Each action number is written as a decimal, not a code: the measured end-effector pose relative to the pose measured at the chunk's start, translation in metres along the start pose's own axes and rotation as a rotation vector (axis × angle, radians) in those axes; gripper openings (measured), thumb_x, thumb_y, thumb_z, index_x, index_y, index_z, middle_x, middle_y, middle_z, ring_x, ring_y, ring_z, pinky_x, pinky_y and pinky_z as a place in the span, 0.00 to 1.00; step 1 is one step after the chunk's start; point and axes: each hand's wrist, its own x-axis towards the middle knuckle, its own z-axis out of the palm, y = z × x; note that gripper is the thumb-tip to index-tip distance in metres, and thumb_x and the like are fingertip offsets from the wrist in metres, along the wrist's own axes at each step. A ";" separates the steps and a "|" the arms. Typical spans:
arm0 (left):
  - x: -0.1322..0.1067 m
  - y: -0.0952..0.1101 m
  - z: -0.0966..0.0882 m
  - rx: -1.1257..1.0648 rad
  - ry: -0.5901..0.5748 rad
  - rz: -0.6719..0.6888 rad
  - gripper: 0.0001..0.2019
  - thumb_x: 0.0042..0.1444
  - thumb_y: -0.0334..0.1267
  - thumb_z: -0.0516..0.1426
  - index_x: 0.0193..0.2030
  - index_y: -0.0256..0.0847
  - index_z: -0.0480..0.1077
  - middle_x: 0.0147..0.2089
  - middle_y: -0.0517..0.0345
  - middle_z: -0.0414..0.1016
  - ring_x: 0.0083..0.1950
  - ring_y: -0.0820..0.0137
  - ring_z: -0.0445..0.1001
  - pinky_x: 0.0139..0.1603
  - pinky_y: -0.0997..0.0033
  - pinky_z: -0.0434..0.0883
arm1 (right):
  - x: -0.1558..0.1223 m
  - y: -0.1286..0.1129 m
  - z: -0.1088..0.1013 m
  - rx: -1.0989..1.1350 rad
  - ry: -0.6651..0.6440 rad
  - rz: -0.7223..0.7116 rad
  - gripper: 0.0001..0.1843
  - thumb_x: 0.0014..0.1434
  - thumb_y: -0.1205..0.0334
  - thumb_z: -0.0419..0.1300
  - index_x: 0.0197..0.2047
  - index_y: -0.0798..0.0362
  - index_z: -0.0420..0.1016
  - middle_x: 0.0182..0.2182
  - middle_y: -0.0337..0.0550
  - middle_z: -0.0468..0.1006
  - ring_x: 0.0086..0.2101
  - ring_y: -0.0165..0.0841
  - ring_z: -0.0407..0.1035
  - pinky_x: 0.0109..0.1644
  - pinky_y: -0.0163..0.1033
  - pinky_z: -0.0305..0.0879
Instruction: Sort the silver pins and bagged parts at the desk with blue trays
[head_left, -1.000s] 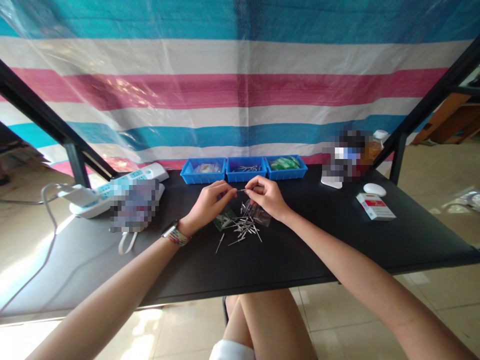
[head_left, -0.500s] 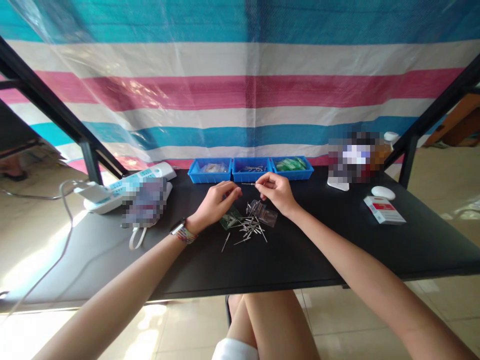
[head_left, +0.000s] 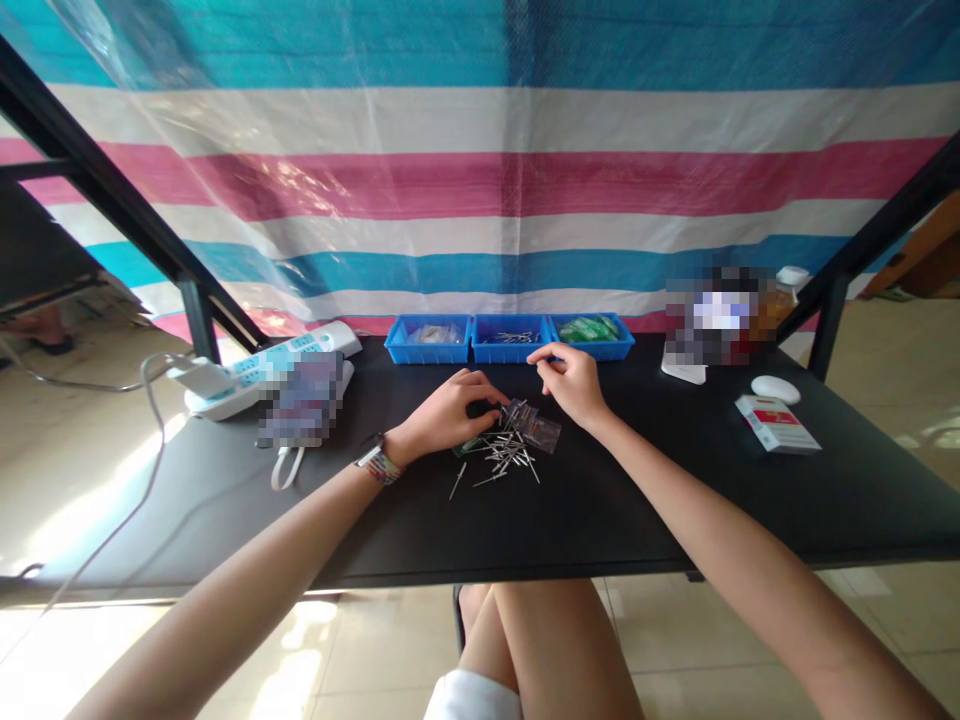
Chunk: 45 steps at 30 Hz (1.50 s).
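Observation:
Silver blind rivets (head_left: 510, 452) lie in a loose pile on the black table, with two stray ones nearer the front. At the pile's upper left edge is my left hand (head_left: 450, 412), thumb and index finger apart, the fingertips beside the rivets and a small clear plastic bag (head_left: 541, 432). A green bag (head_left: 466, 448) is partly hidden under that hand. My right hand (head_left: 571, 382) hovers just in front of the blue middle bin (head_left: 510, 352), fingers loosely bent and apart, nothing visible in them. Some rivets (head_left: 514, 338) lie inside this bin.
The left blue bin (head_left: 426, 352) holds clear bags; the right one (head_left: 592, 350) holds green packets. On the left are a power strip (head_left: 300, 348) with a cable and a blurred device (head_left: 304, 400). A cigarette box (head_left: 778, 425) and a white oval case (head_left: 775, 390) are on the right.
The rivet that my right hand held no longer shows there, and its fingers have parted. My left hand has moved right and down to the pile. The view has shifted slightly.

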 end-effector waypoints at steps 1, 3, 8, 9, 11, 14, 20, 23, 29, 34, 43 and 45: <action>0.000 0.000 0.000 0.009 -0.011 -0.001 0.10 0.66 0.42 0.61 0.49 0.46 0.82 0.46 0.52 0.80 0.49 0.60 0.76 0.55 0.58 0.71 | -0.001 0.000 0.002 -0.010 -0.029 -0.015 0.08 0.59 0.62 0.60 0.35 0.52 0.81 0.32 0.42 0.83 0.20 0.29 0.70 0.24 0.35 0.63; 0.000 0.000 0.001 0.031 -0.025 -0.003 0.09 0.65 0.45 0.64 0.47 0.45 0.82 0.45 0.53 0.80 0.48 0.60 0.76 0.54 0.59 0.71 | -0.004 0.001 0.005 -0.036 -0.084 -0.055 0.08 0.59 0.64 0.59 0.34 0.51 0.81 0.33 0.42 0.83 0.21 0.30 0.70 0.25 0.36 0.63; 0.001 -0.002 0.006 0.074 -0.020 0.024 0.08 0.62 0.42 0.65 0.46 0.44 0.80 0.45 0.53 0.81 0.48 0.59 0.77 0.54 0.58 0.71 | -0.008 0.003 0.012 -0.109 -0.186 -0.181 0.10 0.58 0.69 0.58 0.33 0.51 0.81 0.33 0.41 0.82 0.25 0.30 0.68 0.31 0.37 0.63; 0.001 -0.002 0.007 0.076 -0.017 0.026 0.08 0.63 0.39 0.64 0.47 0.44 0.80 0.45 0.53 0.81 0.48 0.60 0.77 0.55 0.58 0.71 | -0.009 0.003 0.013 -0.122 -0.196 -0.200 0.10 0.58 0.70 0.58 0.33 0.51 0.81 0.33 0.41 0.81 0.25 0.30 0.67 0.32 0.37 0.63; 0.001 -0.002 0.007 0.072 -0.013 0.021 0.08 0.64 0.36 0.61 0.48 0.43 0.79 0.45 0.54 0.82 0.49 0.60 0.77 0.55 0.59 0.72 | -0.010 0.003 0.014 -0.138 -0.208 -0.230 0.11 0.58 0.72 0.58 0.33 0.52 0.82 0.32 0.40 0.81 0.25 0.29 0.67 0.33 0.37 0.63; 0.001 -0.003 0.006 0.057 -0.014 -0.003 0.10 0.62 0.32 0.59 0.48 0.43 0.78 0.44 0.56 0.82 0.48 0.61 0.78 0.55 0.60 0.72 | -0.010 0.003 0.015 -0.140 -0.214 -0.254 0.11 0.58 0.74 0.58 0.33 0.53 0.82 0.32 0.40 0.80 0.25 0.28 0.66 0.33 0.36 0.62; 0.001 -0.011 0.005 0.076 0.022 -0.049 0.15 0.57 0.30 0.58 0.49 0.42 0.79 0.41 0.56 0.81 0.46 0.62 0.78 0.52 0.62 0.74 | -0.011 0.002 0.014 -0.137 -0.236 -0.243 0.12 0.57 0.76 0.59 0.33 0.53 0.81 0.31 0.39 0.80 0.25 0.28 0.65 0.32 0.36 0.62; 0.001 -0.014 0.004 0.062 0.052 -0.070 0.15 0.58 0.32 0.58 0.50 0.42 0.81 0.41 0.55 0.81 0.45 0.61 0.78 0.51 0.62 0.74 | -0.012 0.003 0.014 -0.149 -0.237 -0.246 0.12 0.57 0.77 0.59 0.33 0.53 0.82 0.32 0.39 0.80 0.26 0.28 0.67 0.33 0.35 0.62; 0.004 -0.013 0.004 -0.213 0.174 -0.169 0.15 0.60 0.35 0.59 0.52 0.40 0.79 0.40 0.55 0.81 0.41 0.66 0.80 0.45 0.66 0.76 | -0.013 0.003 0.016 -0.137 -0.251 -0.268 0.10 0.59 0.74 0.62 0.37 0.52 0.83 0.34 0.40 0.80 0.29 0.30 0.71 0.33 0.35 0.65; 0.009 -0.009 0.006 -0.528 0.293 -0.215 0.15 0.62 0.43 0.65 0.51 0.39 0.75 0.38 0.55 0.82 0.41 0.66 0.82 0.46 0.66 0.78 | -0.015 0.001 0.019 -0.136 -0.269 -0.333 0.04 0.62 0.68 0.67 0.41 0.51 0.83 0.34 0.41 0.79 0.31 0.31 0.72 0.36 0.36 0.66; 0.011 0.004 0.002 -0.823 0.375 -0.264 0.19 0.54 0.45 0.73 0.45 0.38 0.73 0.36 0.58 0.81 0.39 0.69 0.82 0.47 0.68 0.79 | -0.023 -0.014 0.025 -0.105 -0.234 -0.313 0.04 0.65 0.62 0.68 0.36 0.52 0.83 0.31 0.40 0.81 0.30 0.32 0.72 0.37 0.38 0.65; 0.011 0.004 0.001 -0.795 0.404 -0.269 0.19 0.53 0.45 0.73 0.43 0.39 0.73 0.35 0.58 0.81 0.39 0.69 0.82 0.45 0.68 0.79 | -0.025 -0.016 0.024 -0.097 -0.225 -0.304 0.03 0.65 0.63 0.67 0.39 0.52 0.83 0.33 0.41 0.81 0.31 0.32 0.72 0.38 0.38 0.67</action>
